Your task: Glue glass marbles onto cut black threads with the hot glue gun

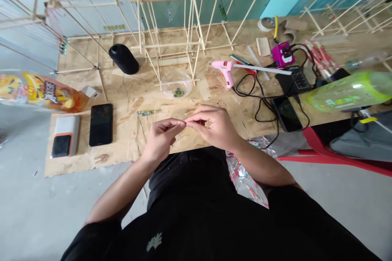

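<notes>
Over the front of the wooden board, my left hand (162, 136) and my right hand (216, 126) meet fingertip to fingertip. Both are closed in a pinch; whatever lies between the fingertips is too small to make out. Just left of and behind my left hand is a short row of blue-green beads (145, 113) with thin threads trailing toward me. A clear plastic bowl (177, 85) with green and yellow beads (178, 92) in it stands beyond my hands. Behind the bowl rises a frame of thin wooden sticks (171, 45).
A pink glue gun (225, 71) and tangled black cable (260, 94) lie at right, near a purple power adapter (282, 54), a phone (287, 113) and a green bottle (352, 91). Leftward are a black speaker (124, 59), another phone (101, 125), a power bank (65, 135) and an orange drink bottle (45, 91).
</notes>
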Available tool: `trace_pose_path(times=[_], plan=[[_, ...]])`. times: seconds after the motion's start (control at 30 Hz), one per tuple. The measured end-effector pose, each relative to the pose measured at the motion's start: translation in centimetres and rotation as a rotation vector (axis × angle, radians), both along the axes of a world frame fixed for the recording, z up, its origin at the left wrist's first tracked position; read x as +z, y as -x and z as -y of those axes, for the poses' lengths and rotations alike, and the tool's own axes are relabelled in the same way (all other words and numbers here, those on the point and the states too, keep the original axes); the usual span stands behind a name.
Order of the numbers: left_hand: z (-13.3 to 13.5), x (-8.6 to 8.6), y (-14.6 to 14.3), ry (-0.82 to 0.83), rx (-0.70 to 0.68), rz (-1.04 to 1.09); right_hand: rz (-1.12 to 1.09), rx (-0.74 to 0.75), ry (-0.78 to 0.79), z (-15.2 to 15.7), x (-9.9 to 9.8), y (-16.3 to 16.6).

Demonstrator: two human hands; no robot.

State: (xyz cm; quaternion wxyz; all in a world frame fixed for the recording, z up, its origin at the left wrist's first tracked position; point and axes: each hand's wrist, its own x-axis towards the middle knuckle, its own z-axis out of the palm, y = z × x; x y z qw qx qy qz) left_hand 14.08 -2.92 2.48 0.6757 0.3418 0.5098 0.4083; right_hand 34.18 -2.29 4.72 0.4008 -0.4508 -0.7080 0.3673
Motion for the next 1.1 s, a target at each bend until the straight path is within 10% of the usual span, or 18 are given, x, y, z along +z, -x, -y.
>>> trace_pose_path(times=[0.3,0.57,0.9,1.1], plan=[[-3.4,0.1,2.9,-0.327,-0.119,-0.355,0.376,0.067,-0.109,-4.5,-0.1,0.8],[-4.4,-0.4,3.6,-0.866,-0.657,-0.374,0.734,0.026,-0.061,-12.6,-1.3,2.4],[-4.7,0.3,5.1,-0.897,-0.542,-0.383,0.858,0.147,0.022,-16.5,-4.2,4.8],[-4.1,0.0,5.3,-0.783,-0.404,-0.405,0.863,0.167,0.014,-16.5,-2.5,4.7]])
